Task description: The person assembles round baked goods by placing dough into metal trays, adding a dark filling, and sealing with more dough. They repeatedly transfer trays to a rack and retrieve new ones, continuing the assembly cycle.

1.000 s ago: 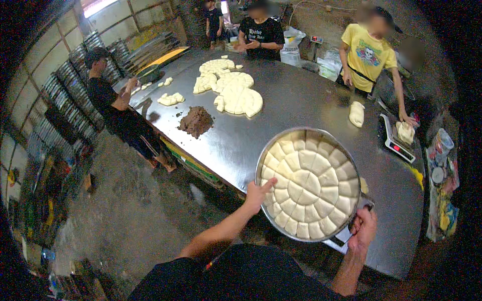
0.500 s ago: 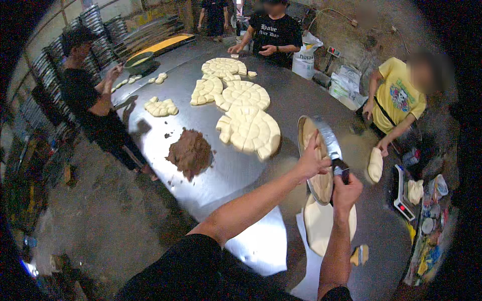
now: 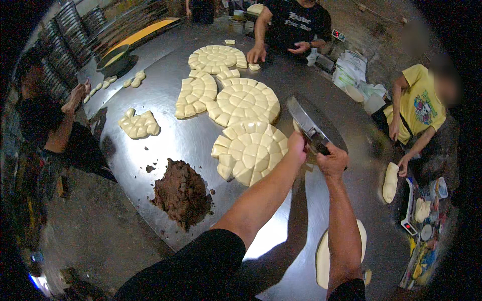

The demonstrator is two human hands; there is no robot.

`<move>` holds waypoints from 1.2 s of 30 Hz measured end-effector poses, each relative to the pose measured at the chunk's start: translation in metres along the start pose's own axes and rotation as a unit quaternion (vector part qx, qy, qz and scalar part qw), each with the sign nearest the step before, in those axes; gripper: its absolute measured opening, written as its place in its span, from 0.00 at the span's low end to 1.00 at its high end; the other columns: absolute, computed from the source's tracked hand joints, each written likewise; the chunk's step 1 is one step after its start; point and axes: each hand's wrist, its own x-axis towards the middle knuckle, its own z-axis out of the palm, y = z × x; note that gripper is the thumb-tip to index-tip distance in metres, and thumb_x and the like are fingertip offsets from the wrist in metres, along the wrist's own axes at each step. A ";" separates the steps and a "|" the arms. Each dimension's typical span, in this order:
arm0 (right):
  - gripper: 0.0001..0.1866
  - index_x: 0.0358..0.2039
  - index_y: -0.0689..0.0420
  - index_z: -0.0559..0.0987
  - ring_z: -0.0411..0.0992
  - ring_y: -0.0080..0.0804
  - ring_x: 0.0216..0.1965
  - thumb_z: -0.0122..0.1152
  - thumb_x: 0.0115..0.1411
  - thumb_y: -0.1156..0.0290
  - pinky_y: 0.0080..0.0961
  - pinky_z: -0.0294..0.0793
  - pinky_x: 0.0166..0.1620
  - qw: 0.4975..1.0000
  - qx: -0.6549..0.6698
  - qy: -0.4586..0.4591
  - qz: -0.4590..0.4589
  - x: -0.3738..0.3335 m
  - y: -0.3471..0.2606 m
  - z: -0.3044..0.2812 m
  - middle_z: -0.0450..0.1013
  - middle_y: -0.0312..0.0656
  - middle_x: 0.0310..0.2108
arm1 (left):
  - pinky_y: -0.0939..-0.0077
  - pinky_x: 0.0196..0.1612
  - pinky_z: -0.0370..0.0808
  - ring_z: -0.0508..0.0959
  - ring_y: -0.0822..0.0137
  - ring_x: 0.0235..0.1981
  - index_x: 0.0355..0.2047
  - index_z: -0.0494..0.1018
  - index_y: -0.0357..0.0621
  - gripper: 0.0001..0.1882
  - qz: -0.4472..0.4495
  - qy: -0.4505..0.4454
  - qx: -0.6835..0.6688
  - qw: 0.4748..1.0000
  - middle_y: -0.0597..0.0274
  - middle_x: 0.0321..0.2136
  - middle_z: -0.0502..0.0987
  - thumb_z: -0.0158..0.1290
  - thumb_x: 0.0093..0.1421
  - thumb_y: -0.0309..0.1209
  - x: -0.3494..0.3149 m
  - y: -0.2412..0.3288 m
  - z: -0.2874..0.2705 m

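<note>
My left hand point(image 3: 297, 145) is closed at the near edge of a round metal pan point(image 3: 329, 125), tilted steeply above the table with its dark side showing. My right hand point(image 3: 332, 159) is closed around the dark handle of a broad metal scraper point(image 3: 303, 116), whose shiny blade lies along the pan. Its exact contact with the pan cannot be made out. Just left of my hands is a round of dough point(image 3: 249, 153) cut into wedges. Beneath my right forearm lies a smooth oval slab of dough point(image 3: 324, 258), partly covered.
Other cut dough rounds point(image 3: 243, 102) stretch toward the far side, beside a brown crumbly heap point(image 3: 181, 193). A green bowl point(image 3: 114, 60) stands far left. One person touches a small dough piece point(image 3: 254, 66); another holds a dough roll point(image 3: 390, 183) near a scale point(image 3: 409, 208).
The pan has turned from its tan inside to nearly edge-on and dark. Both hands have moved away from the oval slab toward the cut dough, and my view has shifted.
</note>
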 end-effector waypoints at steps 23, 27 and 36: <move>0.11 0.27 0.68 0.81 0.78 0.50 0.27 0.67 0.50 0.70 0.41 0.74 0.35 0.914 -0.082 0.220 0.332 0.011 0.100 -0.022 0.77 0.54 0.22 | 0.72 0.45 0.76 0.79 0.68 0.42 0.53 0.72 0.41 0.17 -0.147 -0.124 0.336 0.922 0.58 0.45 0.79 0.50 0.67 0.34 -0.267 0.073 -0.141; 0.09 0.29 0.68 0.80 0.76 0.47 0.24 0.63 0.53 0.73 0.44 0.71 0.31 0.872 -0.070 0.319 0.364 -0.034 0.125 -0.028 0.77 0.51 0.24 | 0.73 0.46 0.76 0.79 0.68 0.43 0.53 0.72 0.40 0.16 -0.165 -0.109 0.379 0.904 0.59 0.44 0.79 0.50 0.67 0.32 -0.332 0.094 -0.183; 0.11 0.16 0.53 0.65 0.58 0.30 0.12 0.54 0.52 0.75 0.31 0.59 0.18 0.586 0.419 0.397 0.569 -0.164 0.026 -0.157 0.61 0.39 0.14 | 0.72 0.51 0.74 0.79 0.64 0.45 0.50 0.75 0.40 0.16 0.088 -0.155 0.581 0.794 0.57 0.44 0.79 0.57 0.61 0.26 -0.360 0.113 -0.151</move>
